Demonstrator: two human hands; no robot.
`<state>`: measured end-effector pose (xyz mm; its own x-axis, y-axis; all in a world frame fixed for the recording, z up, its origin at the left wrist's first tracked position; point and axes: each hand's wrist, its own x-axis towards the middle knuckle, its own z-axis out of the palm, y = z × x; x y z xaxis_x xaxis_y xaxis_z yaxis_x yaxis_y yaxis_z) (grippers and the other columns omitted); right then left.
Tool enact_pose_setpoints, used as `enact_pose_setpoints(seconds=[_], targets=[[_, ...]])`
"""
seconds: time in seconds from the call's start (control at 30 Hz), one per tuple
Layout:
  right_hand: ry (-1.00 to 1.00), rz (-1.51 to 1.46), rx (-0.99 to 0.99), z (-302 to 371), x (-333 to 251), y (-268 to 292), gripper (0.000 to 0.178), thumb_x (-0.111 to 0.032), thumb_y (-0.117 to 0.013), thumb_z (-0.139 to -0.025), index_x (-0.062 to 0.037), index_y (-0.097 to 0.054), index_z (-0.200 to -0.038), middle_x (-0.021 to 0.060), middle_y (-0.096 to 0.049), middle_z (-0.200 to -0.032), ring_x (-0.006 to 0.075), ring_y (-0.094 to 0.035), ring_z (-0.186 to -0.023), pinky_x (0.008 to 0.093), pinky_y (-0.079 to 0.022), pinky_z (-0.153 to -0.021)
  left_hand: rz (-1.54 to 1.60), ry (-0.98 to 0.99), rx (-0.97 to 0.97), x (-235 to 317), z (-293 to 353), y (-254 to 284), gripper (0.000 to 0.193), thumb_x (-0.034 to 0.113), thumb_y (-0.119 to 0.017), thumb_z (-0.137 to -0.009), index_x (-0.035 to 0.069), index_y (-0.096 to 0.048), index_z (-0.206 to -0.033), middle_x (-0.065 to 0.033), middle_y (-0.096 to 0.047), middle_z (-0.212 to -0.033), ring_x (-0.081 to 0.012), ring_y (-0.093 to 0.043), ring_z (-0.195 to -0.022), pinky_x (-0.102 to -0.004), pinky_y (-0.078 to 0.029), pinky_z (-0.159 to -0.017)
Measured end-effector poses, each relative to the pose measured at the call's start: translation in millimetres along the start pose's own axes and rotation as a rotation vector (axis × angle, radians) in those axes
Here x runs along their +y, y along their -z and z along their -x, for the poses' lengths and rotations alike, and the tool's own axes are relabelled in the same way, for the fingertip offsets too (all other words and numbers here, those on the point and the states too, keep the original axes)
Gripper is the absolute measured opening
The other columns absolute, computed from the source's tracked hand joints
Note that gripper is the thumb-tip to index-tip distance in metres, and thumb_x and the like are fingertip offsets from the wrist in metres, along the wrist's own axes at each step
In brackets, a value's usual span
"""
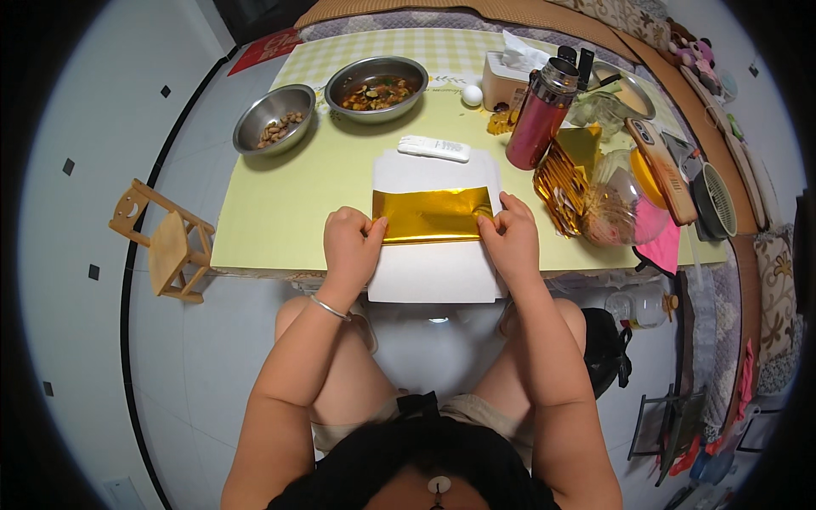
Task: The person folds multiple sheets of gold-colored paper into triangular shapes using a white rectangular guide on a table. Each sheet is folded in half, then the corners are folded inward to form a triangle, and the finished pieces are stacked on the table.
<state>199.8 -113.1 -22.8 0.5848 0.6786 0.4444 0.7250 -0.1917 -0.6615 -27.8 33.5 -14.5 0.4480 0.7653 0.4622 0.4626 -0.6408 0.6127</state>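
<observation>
A shiny gold foil sheet [433, 214], folded into a wide rectangle, is stretched between my two hands. My left hand [350, 242] pinches its left end with the thumb on top, and a silver bangle circles that wrist. At the other end my right hand [512, 238] grips the lower right corner, its index finger reaching up beside the edge. Beneath the foil lies white paper [433, 276] that overhangs the table's near edge. Just beyond the foil is a small white packet [434, 149]. A bundle of folded gold foil pieces [561, 187] sits to the right of my right hand.
Two metal bowls, one with nuts [274, 119] and one with food in liquid [376, 89], stand at the far left of the table [280, 212]. A red thermos [541, 115], tissue box [501, 81], phone [661, 170] and clear plastic bag [616, 204] crowd the right. A small wooden chair [168, 242] stands left.
</observation>
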Motion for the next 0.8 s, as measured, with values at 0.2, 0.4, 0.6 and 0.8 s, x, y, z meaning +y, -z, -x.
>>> enact_pose_setpoints(seconds=[0.2,0.4,0.6,0.8], targets=[[-0.014,0.052,0.006,0,-3,-2,0.029,-0.015,-0.076,-0.078,0.0011,-0.059,-0.060,0.0313,-0.064,-0.129,0.0450,-0.059,-0.123,0.0476,-0.046,-0.106,-0.102,-0.012,0.002,0,-2,-4,0.035,0.018,-0.081,-0.081,0.002,-0.056,-0.063,-0.0155,-0.058,-0.077,-0.0358,-0.055,-0.078,-0.0467,-0.045,-0.073],[-0.012,0.053,0.007,0,-3,-2,0.027,-0.014,-0.074,-0.078,0.0005,-0.059,-0.061,0.0304,-0.064,-0.129,0.0443,-0.058,-0.124,0.0474,-0.045,-0.106,-0.152,-0.011,-0.006,2,-4,-4,0.036,0.020,-0.082,-0.081,0.002,-0.057,-0.061,-0.0160,-0.058,-0.077,-0.0362,-0.054,-0.078,-0.0469,-0.046,-0.072],[-0.012,0.065,-0.008,1,-1,-3,0.028,-0.016,-0.075,-0.078,-0.0004,-0.059,-0.062,0.0290,-0.064,-0.132,0.0434,-0.057,-0.126,0.0486,-0.045,-0.105,-0.206,-0.003,-0.049,6,-7,-1,0.027,0.018,-0.082,-0.080,0.001,-0.062,-0.073,-0.0160,-0.061,-0.082,-0.0370,-0.056,-0.083,-0.0470,-0.047,-0.075],[-0.004,0.095,-0.017,2,-3,-3,0.028,-0.016,-0.075,-0.079,-0.0012,-0.058,-0.062,0.0284,-0.062,-0.134,0.0423,-0.056,-0.128,0.0499,-0.044,-0.103,-0.214,-0.505,-0.002,20,-28,2,0.037,0.012,-0.078,-0.080,0.004,-0.070,-0.115,-0.0189,-0.065,-0.124,-0.0382,-0.062,-0.111,-0.0412,-0.052,-0.095]])
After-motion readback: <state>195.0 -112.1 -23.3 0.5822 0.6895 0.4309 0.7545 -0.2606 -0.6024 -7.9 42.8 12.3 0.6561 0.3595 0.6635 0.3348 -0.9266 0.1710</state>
